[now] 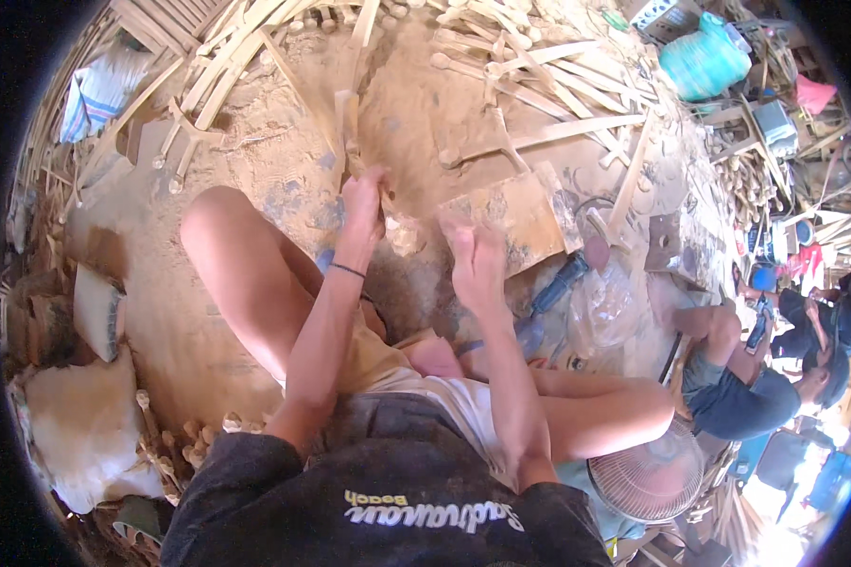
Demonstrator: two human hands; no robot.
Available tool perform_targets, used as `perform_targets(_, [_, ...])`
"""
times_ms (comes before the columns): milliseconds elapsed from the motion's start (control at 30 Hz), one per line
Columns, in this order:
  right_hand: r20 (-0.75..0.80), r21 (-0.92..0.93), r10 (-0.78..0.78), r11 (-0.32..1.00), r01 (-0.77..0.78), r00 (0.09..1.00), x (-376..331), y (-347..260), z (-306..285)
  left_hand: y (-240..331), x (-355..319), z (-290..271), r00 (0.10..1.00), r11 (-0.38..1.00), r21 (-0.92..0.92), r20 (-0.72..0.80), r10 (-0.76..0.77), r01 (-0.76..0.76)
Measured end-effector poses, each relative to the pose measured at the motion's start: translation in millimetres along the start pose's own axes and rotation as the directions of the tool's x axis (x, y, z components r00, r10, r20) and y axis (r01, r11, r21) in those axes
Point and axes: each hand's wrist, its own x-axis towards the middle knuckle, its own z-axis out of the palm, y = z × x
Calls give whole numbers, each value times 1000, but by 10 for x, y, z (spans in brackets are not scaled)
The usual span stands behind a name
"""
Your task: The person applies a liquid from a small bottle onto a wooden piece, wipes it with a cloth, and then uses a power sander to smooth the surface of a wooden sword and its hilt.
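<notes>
My left hand point(364, 203) is closed around a slim, pale carved wooden piece point(348, 128), which points away from me over the dusty floor. A rounded pale lump point(404, 236) shows just right of that fist; whether it belongs to the same piece I cannot tell. My right hand point(477, 260) is held a little to the right with its fingers curled. What those fingers hold, if anything, is blurred and hidden. Close beside it, a flat wooden board point(511, 217) lies on the floor.
Long carved wooden pieces point(548, 80) with knobbed ends are heaped ahead. A blue power tool point(560, 283) and a clear plastic bag point(603, 307) lie to the right. A round fan point(648, 472) stands near my right knee. Another person point(747, 378) sits at the right.
</notes>
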Motion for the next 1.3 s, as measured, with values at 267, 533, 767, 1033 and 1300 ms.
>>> perform_targets(267, [-201,-78,-80,995,65,976,4,-127,226,16,-107,-120,998,998,5,15,55,-55])
perform_targets(533, [-340,135,408,913,-386,847,-75,242,166,-82,-268,-51,978,862,506,-176,115,-10])
perform_targets(767, [-39,326,439,855,-404,898,-100,595,324,-196,-511,-28,996,697,717,44,-78,23])
perform_targets(1033, [391,503,500,587,-635,772,-443,460,-151,295,-408,-540,828,534,841,357,-432,-84])
perform_targets(1300, [616,483,382,507,-714,689,-909,538,-585,-36,638,-843,962,873,408,-167,-217,268])
